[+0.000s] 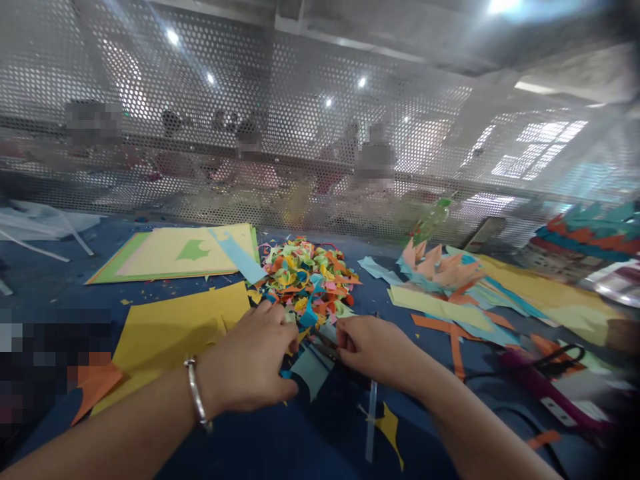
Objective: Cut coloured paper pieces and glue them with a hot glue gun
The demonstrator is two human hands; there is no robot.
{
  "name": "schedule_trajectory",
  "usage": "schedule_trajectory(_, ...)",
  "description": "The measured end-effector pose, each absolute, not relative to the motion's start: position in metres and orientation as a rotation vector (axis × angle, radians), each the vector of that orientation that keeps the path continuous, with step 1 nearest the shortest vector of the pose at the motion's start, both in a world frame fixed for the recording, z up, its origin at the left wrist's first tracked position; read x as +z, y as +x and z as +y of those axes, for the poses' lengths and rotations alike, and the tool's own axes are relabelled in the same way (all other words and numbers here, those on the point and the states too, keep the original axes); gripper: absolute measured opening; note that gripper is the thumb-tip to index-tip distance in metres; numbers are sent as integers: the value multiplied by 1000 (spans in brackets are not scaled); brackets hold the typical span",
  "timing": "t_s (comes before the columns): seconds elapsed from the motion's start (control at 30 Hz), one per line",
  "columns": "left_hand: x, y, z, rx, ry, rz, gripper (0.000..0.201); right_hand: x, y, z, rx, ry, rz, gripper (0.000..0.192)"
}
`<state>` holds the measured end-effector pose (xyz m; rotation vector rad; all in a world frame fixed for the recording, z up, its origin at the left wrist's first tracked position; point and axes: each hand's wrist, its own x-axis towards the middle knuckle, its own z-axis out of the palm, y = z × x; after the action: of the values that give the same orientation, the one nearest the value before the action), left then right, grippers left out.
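1. Blue tabletop [280,447] fills the near view, with a perforated metal screen [300,133] standing along its far edge.
2. Nearest the camera, a pale narrow strip [371,427] lies almost straight away from the viewer, with a yellow scrap [390,427] touching its right side.
3. A left hand [253,367], a metal bangle [196,393] on its wrist, curls its fingers down onto a light-blue paper piece [311,370]; how firmly it pinches cannot be told.
4. A right hand [373,347] is closed, fingers bent inward, near small dark scissors [325,347] that lie between the two hands; whether it grips them cannot be told.
5. That light-blue paper piece sits between and just under both hands, its long axis running from lower left to upper right, a point aimed down toward the viewer.
6. A yellow sheet [170,333] lies left of the left hand, an orange scrap [95,387] beside it.
7. Just beyond the hands rises a heap of coloured paper trimmings [307,273].
8. Farther left rests a stack of paper sheets [170,257]; to the right lie orange and blue spiky cut-outs [440,267].
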<state>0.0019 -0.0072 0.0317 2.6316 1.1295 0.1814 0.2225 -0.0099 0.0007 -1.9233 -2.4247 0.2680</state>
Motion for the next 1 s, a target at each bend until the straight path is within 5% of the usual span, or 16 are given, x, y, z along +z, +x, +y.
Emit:
schedule_trajectory(0.4,17,35,-13,88,2665,1302,26,4,222,-11,233,-1936,-2427,9)
schedule_trajectory(0.6,14,42,-18,109,2635,1366,48,6,222,-11,225,-1947,-2454,8)
schedule_trajectory(1.0,21,41,-13,19,2541,1350,46,2,220,-7,276,-2029,-2391,7)
